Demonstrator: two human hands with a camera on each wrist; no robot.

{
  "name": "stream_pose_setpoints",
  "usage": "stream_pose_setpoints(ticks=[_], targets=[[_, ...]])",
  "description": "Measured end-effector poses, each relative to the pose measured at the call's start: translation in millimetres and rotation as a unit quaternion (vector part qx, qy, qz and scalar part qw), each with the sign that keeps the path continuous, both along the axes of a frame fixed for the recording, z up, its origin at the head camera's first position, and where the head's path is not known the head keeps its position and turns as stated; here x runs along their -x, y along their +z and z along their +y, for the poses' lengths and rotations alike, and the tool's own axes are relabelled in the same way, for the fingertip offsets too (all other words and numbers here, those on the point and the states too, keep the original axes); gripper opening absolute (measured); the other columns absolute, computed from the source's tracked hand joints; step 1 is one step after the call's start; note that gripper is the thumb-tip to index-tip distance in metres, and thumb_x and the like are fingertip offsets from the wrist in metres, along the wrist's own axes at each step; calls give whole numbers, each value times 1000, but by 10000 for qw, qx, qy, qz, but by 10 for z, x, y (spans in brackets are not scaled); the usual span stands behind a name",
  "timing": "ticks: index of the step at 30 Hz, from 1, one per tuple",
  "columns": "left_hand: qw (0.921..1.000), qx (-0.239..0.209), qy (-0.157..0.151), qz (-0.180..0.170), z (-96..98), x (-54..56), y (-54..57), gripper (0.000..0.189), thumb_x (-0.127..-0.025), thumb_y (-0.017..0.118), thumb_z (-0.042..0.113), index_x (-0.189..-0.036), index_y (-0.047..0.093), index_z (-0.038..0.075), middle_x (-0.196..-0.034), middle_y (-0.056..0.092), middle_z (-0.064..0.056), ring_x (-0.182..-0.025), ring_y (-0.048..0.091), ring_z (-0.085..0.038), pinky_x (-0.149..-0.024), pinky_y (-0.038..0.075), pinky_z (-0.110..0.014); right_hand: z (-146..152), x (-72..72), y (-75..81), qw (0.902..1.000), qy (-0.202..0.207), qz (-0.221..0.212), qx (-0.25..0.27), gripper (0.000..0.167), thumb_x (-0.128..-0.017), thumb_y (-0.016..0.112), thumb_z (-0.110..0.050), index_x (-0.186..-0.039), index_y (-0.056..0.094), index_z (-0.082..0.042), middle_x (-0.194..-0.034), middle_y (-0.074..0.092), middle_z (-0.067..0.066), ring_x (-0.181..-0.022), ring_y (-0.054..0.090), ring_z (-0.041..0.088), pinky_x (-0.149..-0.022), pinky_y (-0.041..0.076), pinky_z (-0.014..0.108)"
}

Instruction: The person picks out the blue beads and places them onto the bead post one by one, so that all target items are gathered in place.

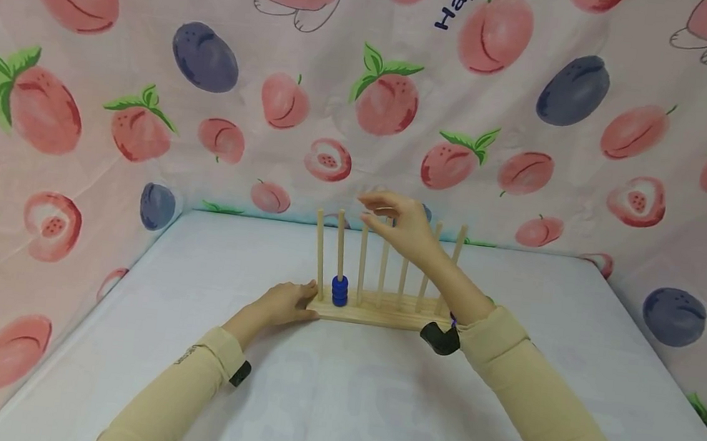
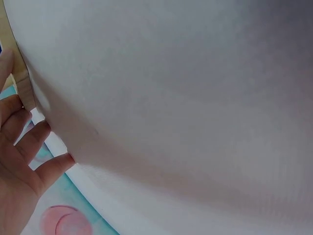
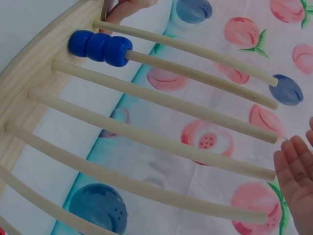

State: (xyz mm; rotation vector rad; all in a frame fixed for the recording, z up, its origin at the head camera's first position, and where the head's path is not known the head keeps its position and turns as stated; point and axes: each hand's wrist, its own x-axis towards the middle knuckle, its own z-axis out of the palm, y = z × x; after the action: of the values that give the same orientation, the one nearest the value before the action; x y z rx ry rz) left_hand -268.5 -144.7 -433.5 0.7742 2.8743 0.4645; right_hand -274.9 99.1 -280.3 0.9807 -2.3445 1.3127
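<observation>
A wooden peg rack (image 1: 376, 316) stands on the table with several upright pegs along its base. Three blue beads (image 1: 339, 292) are stacked at the bottom of the second peg from the left; they show large in the right wrist view as blue beads (image 3: 100, 48). My left hand (image 1: 283, 304) grips the left end of the base, thumb in front and fingers at the end and behind. Raised at the height of the peg tops, my right hand (image 1: 406, 229) has its thumb and fingers apart, with nothing seen between them. It overlaps the middle pegs in the head view.
A white cloth (image 1: 335, 391) covers the table. Behind it hangs a fruit-print curtain (image 1: 320, 44). A small red thing (image 3: 2, 231) shows at the right wrist view's lower left corner. My right forearm hides part of the rack's right end.
</observation>
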Motion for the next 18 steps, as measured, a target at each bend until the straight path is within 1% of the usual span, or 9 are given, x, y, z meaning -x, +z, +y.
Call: stream_pose_setpoints(ticks=[3, 6, 12, 14, 18], targets=[[10000, -14, 42, -55, -19, -6, 6, 67, -87, 66, 37, -137, 44, -2, -142, 43, -18, -122, 51, -39, -102, 43, -47, 17, -29, -8, 10000, -40, 60, -17, 30, -87, 65, -4, -117, 62, 4, -118, 64, 20, -106, 63, 31, -93, 52, 36], [10000, 1, 41, -51, 7, 1, 19, 66, -87, 66, 37, -137, 44, -1, -142, 43, -17, -122, 51, -39, -102, 43, -48, 87, -75, -29, 9998, -121, 116, -76, 30, -87, 65, -4, -117, 62, 4, -117, 65, 20, -106, 63, 32, -93, 52, 38], [10000, 63, 37, -49, 14, 6, 20, 66, -87, 65, 37, -137, 44, -1, -142, 42, -18, -123, 51, -39, -102, 42, -48, 196, -208, -95, 9968, -160, 486, -621, 31, -86, 67, -7, -116, 64, 0, -116, 66, 16, -103, 64, 31, -90, 53, 42], [10000, 73, 32, -42, 8, 8, 13, 66, -87, 65, 37, -137, 44, -1, -142, 42, -18, -122, 51, -39, -102, 42, -48, 220, -247, -116, 9960, -124, 533, -706, 31, -86, 68, -7, -116, 64, -1, -116, 66, 16, -104, 64, 30, -90, 53, 42], [9999, 111, 42, -26, -1, 9, 0, 65, -87, 65, 38, -137, 45, 0, -142, 42, -18, -121, 51, -40, -102, 43, -48, 272, -304, -154, 9966, 37, 525, -628, 31, -85, 67, -4, -115, 64, 2, -115, 66, 19, -104, 62, 31, -90, 53, 44]])
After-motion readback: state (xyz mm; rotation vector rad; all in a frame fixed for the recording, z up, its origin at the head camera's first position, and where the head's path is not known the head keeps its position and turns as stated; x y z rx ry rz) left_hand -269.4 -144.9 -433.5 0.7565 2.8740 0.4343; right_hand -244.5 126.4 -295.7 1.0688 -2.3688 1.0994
